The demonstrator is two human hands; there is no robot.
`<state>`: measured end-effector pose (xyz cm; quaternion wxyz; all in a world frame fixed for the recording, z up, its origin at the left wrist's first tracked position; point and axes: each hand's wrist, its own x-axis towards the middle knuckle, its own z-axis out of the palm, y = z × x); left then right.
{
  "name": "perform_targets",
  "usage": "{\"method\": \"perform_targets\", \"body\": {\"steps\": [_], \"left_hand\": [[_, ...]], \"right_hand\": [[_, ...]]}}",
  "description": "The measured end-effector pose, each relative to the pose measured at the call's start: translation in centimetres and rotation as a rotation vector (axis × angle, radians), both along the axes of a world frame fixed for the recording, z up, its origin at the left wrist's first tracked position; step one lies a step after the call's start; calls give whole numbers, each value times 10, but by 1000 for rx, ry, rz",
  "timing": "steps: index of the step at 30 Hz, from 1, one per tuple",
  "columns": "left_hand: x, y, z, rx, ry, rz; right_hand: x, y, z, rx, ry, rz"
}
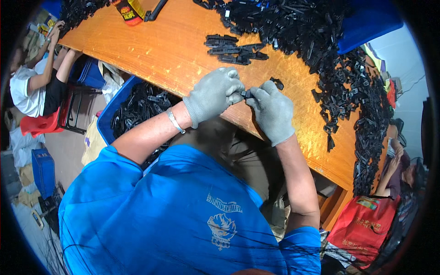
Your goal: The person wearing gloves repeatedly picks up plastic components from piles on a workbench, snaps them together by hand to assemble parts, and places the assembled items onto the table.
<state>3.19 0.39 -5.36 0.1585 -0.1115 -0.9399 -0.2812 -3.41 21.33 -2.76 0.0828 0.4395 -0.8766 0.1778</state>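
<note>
Both of my hands wear grey gloves and meet just over the near edge of the wooden table. Between them is a small black plastic part, partly hidden by the fingertips. My left hand pinches its left end, and my right hand grips the other end with thumb and fingers. Close behind the right hand lies a loose black piece. Farther back, several long black plastic parts are grouped on the tabletop.
A large heap of black parts spreads across the back and right of the table, by a blue bin. Another blue bin of black parts stands below the left edge. A red bag is at lower right. People sit at left and right.
</note>
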Motion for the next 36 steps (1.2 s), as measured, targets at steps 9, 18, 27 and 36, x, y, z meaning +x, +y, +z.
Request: {"method": "perform_targets", "body": {"steps": [9, 18, 27, 36], "left_hand": [[-1, -28, 33, 128, -118, -54], [-24, -6, 45, -170, -165, 315], [-14, 10, 32, -50, -115, 88], [-6, -16, 10, -5, -5, 73]], "right_hand": [[-28, 27, 13, -174, -154, -51], [-42, 33, 1, 60, -23, -142], [-24, 52, 1, 109, -107, -69], [-22, 24, 17, 40, -103, -19]]}}
